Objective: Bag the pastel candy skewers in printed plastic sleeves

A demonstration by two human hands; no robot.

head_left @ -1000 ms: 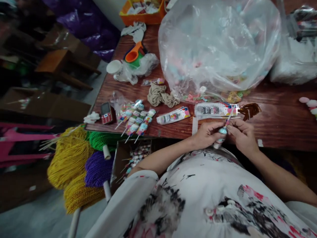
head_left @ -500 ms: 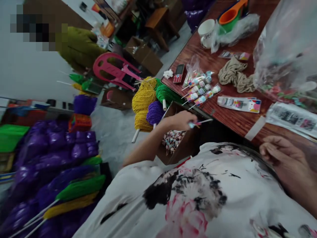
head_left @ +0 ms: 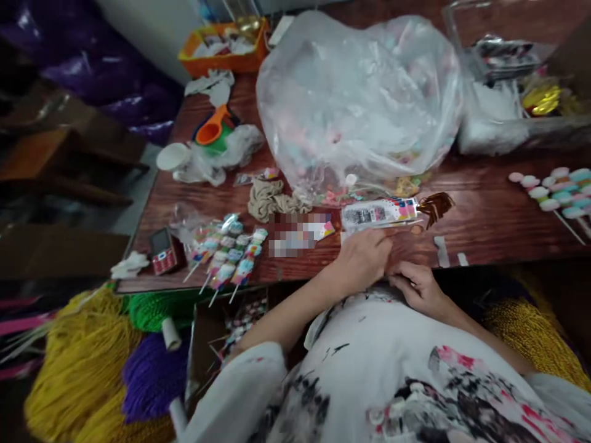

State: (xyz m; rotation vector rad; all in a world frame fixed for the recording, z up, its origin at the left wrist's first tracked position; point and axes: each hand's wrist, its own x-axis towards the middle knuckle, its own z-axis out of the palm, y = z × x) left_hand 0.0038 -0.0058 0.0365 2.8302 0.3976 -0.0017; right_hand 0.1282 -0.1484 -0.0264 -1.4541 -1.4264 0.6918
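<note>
My left hand [head_left: 367, 258] is at the table's front edge, its fingers bent and pressed together. Close by on its right, my right hand [head_left: 418, 286] has its thumb and fingers drawn together in a pinch, close against my shirt. Whatever is between the fingers of either hand is too small or hidden to make out. Just beyond my left hand lies a stack of printed clear packets [head_left: 378, 213], with a bundle of brown twist ties [head_left: 434, 209] at its right end. Several wrapped marshmallow skewers [head_left: 226, 252] lie on the table to the left.
A big clear bag [head_left: 360, 92] fills the table's back middle. Bare marshmallow sticks [head_left: 561, 191] lie at the right. A crumpled cloth [head_left: 272, 200], phone [head_left: 164, 252] and white cup [head_left: 173, 159] are on the left. Below stand an open box [head_left: 201, 344] and yellow cord bundles [head_left: 78, 363].
My left hand has come from above the open box to the table edge; the stick it held is no longer visible. Both hands are now close together. The view has swung right.
</note>
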